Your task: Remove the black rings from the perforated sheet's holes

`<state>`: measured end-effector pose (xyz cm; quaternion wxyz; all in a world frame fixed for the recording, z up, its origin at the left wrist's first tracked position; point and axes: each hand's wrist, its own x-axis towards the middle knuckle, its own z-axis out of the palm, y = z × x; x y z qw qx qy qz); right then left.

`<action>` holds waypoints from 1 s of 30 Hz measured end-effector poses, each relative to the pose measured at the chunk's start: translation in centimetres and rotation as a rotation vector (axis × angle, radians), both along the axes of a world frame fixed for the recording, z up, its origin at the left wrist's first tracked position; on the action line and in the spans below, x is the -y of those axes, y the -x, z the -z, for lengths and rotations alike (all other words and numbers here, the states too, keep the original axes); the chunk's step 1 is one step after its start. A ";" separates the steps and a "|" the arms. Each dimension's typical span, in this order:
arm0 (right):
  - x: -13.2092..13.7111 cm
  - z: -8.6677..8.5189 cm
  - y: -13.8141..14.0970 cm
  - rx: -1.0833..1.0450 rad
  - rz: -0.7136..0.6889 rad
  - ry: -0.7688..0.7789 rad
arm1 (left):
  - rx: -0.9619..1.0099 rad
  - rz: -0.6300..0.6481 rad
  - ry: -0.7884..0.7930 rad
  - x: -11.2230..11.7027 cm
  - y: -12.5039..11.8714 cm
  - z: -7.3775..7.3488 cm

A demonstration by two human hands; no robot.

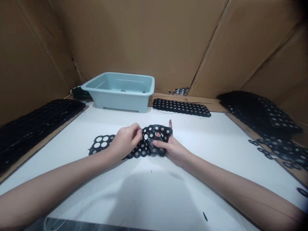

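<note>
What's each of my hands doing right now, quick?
Left hand: closed, fingertips pinched at the black ring-patterned sheet; exactly what they grip can't be told.
Right hand: closed, holding the sheet's right end, thumb on top.

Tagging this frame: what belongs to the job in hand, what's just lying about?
Job:
- black dotted sheet, right hand gripping it, left hand against it
- probably: matching sheet behind, left pile, right pile, loose black pieces
- maybe blue basin, dark bits inside

Likely lying about:
- dark sliver, lower right
- white cord, bottom left
</note>
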<state>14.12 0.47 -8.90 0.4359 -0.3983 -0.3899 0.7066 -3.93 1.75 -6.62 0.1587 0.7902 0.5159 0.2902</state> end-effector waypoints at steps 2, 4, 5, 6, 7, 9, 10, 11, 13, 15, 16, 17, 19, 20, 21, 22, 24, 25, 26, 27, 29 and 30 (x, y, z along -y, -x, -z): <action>0.1 -0.2 0.0 -0.004 0.011 0.007 | -0.039 0.026 -0.013 0.3 -0.2 0.0; 0.1 -0.2 0.1 -0.002 0.024 0.011 | -0.068 0.048 -0.002 0.5 -0.3 0.1; 0.1 -0.2 0.1 -0.002 0.031 0.012 | -0.077 0.057 0.016 0.5 -0.3 0.1; 0.1 -0.2 0.1 -0.005 0.037 0.013 | -0.082 0.060 0.032 0.5 -0.4 0.1; 0.1 -0.2 0.1 -0.010 0.045 0.017 | -0.086 0.059 0.042 0.5 -0.4 0.1; 0.1 -0.3 0.2 -0.023 0.069 0.027 | -0.095 0.044 0.046 0.6 -0.4 0.0; 0.1 -0.3 0.2 -0.029 0.087 0.029 | -0.097 0.034 0.050 0.7 -0.4 -0.1; 0.2 -0.3 0.3 -0.038 0.108 0.028 | -0.095 0.026 0.062 0.9 -0.4 -0.2; 0.3 -0.3 0.3 -0.062 0.143 0.020 | -0.072 0.014 0.106 1.2 -0.5 -0.4; 0.4 -0.3 0.4 -0.091 0.155 0.016 | -0.040 0.008 0.158 1.6 -0.7 -0.4; 0.5 -0.2 0.4 -0.106 0.151 0.014 | -0.023 0.007 0.182 1.7 -0.8 -0.4; 0.5 -0.2 0.4 -0.121 0.146 0.008 | -0.005 0.009 0.206 1.8 -0.9 -0.4; 0.6 -0.1 0.5 -0.140 0.138 -0.011 | 0.032 0.026 0.256 1.8 -1.0 -0.2; 0.7 -0.1 0.5 -0.141 0.132 -0.022 | 0.051 0.037 0.279 1.9 -1.0 -0.1; 0.7 -0.1 0.5 -0.135 0.122 -0.032 | 0.072 0.047 0.300 1.9 -1.1 -0.1; 0.7 -0.1 0.5 -0.123 0.111 -0.041 | 0.095 0.057 0.319 1.9 -1.1 0.0; 0.7 -0.1 0.5 -0.095 0.075 -0.061 | 0.141 0.069 0.346 1.9 -1.2 0.0; 0.7 -0.1 0.5 -0.078 0.059 -0.073 | 0.154 0.072 0.355 1.9 -1.2 0.0; 0.7 -0.1 0.4 -0.058 0.050 -0.085 | 0.156 0.074 0.357 1.9 -1.2 -0.1; 0.7 0.0 0.4 -0.036 0.050 -0.096 | 0.153 0.078 0.358 1.9 -1.2 -0.1; 0.6 0.0 0.3 -0.012 0.062 -0.105 | 0.171 0.086 0.382 1.6 -1.1 -0.1; 0.6 -0.1 0.3 -0.012 0.072 -0.106 | 0.212 0.088 0.416 1.5 -1.1 0.0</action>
